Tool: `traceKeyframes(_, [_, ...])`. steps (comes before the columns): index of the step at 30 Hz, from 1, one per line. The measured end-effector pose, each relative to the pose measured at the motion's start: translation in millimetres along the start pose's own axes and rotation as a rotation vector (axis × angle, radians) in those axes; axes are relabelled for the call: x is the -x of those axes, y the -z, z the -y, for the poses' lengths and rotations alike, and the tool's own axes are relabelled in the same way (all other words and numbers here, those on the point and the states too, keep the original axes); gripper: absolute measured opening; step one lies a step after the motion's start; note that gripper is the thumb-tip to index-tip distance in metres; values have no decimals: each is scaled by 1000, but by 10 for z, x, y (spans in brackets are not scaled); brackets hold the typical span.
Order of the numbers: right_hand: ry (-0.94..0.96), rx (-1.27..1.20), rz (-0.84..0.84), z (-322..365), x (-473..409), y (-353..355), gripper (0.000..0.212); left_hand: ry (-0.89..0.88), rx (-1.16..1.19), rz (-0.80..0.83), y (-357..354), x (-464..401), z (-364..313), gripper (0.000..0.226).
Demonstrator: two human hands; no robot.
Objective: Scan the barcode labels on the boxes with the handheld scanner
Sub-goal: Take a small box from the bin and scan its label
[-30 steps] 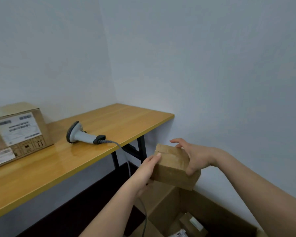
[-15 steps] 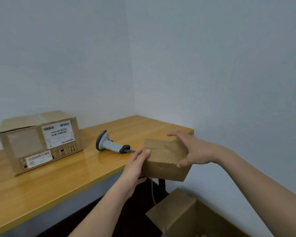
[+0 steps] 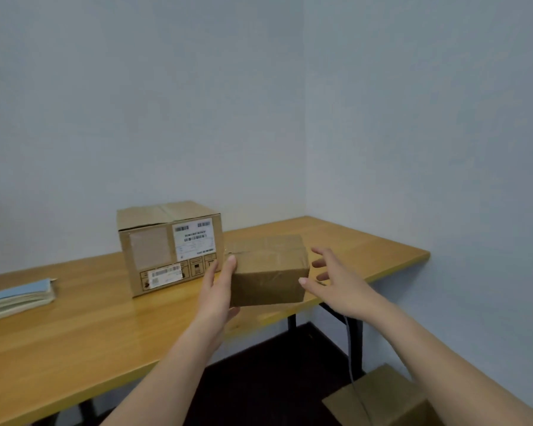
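A small brown taped box (image 3: pixel 270 270) is held over the front edge of the wooden table (image 3: pixel 74 327); no label shows on its visible faces. My left hand (image 3: pixel 217 290) holds its left end, thumb up along the side. Just to the box's right, my right hand (image 3: pixel 333 279) is off it, fingers spread. A larger cardboard box (image 3: pixel 166 241) with white barcode labels stands on the table behind. The scanner itself is hidden behind the small box and my right hand; only its grey cable (image 3: pixel 353 364) hangs off the table edge.
A stack of papers with a blue cover (image 3: pixel 16 298) lies at the table's left. An open cardboard carton (image 3: pixel 382 401) sits on the floor at the lower right, under my right arm. Walls meet in a corner behind the table.
The small box has been carried left and up from over the floor carton to the table edge. My right hand has let go of it. The view has swung left, hiding the scanner.
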State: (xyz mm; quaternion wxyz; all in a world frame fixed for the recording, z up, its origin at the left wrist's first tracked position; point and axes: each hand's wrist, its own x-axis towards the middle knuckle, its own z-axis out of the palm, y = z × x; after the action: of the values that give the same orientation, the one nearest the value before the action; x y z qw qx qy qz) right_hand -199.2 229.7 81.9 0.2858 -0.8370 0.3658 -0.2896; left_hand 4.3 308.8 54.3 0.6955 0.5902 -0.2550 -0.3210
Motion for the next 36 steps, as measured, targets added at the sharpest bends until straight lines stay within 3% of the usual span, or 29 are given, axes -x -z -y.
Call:
traceKeyframes(6, [46,-41,141,210,-179,-510,68,-2,-5,-147,556,-167,-81,62])
traceKeyframes(10, [48,-77,212,280,-298,-839,68,7,-19,-259,858,-250,-105,91])
traceKeyframes(15, [38,-141,265,289,-422,-1211,68,-6,-116,-400,1141,-309,-103,75])
traceKeyframes(18, [35,-157,306,268,-482,-1355,66,-65,-188,-412,1256,-363,-57,80])
traceKeyframes(24, [-55,-170,216,299,-701,-1506,42,-175,-140,-438,1282,-539,69,111])
traceKeyframes(26, [-137,-166,130,302,-875,-1571,40,-162,-123,-465,1264,-580,80,105])
traceKeyframes(31, [-277,-291,-5,247,-1203,-1696,33,-176,-176,-646,1210,-576,57,65])
traceKeyframes(36, [-167,-204,-30,216,-1213,-1739,31,-191,-239,-712,1185,-644,100,62])
